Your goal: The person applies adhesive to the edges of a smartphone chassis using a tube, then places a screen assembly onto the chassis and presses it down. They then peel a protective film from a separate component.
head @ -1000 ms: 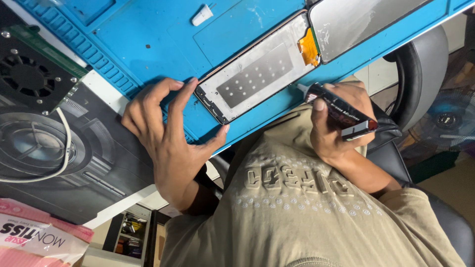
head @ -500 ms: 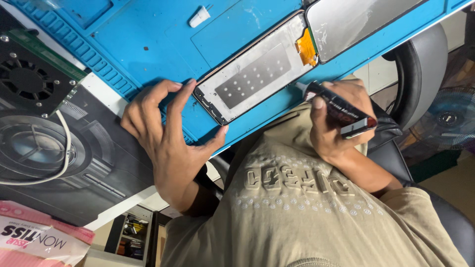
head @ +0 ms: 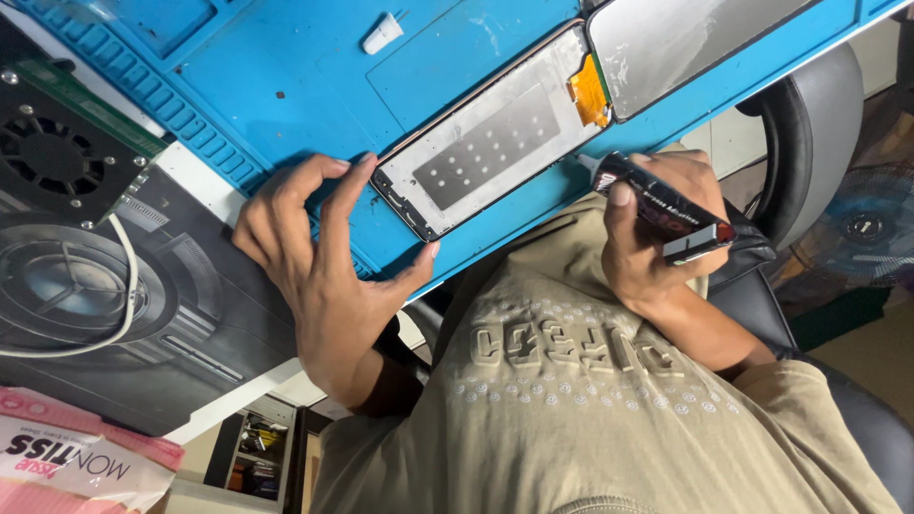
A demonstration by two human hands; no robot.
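At the left edge of the view, off the mat, sit a black fan (head: 52,157) with a white cable (head: 119,286) and, in the lower corner, a pink tissue pack (head: 67,462).

The left hand (head: 319,257) rests at the mat's (head: 238,86) near edge, fingers spread wide. Its index fingertip touches the panel's (head: 490,143) far corner and its thumb tip the near corner, so it braces the short end without gripping anything.

The panel lies flat on the mat, back up, slanted along the near edge, with an orange flex (head: 590,92) at its other end. It looks thin, light and stiff, and probably brittle: a judgement, but bending or pressing its middle could crack it. The rim and corners seem the safe places to hold; the flex should be left alone.

A small white piece (head: 383,33) lies farther back on the mat. Beside the flex lies a second, glossy panel (head: 685,43).

The right hand (head: 647,238) is closed around a black tube (head: 666,205), nozzle aimed at the panel's near long edge; whether it touches cannot be told. The tube looks soft and easily over-squeezed.
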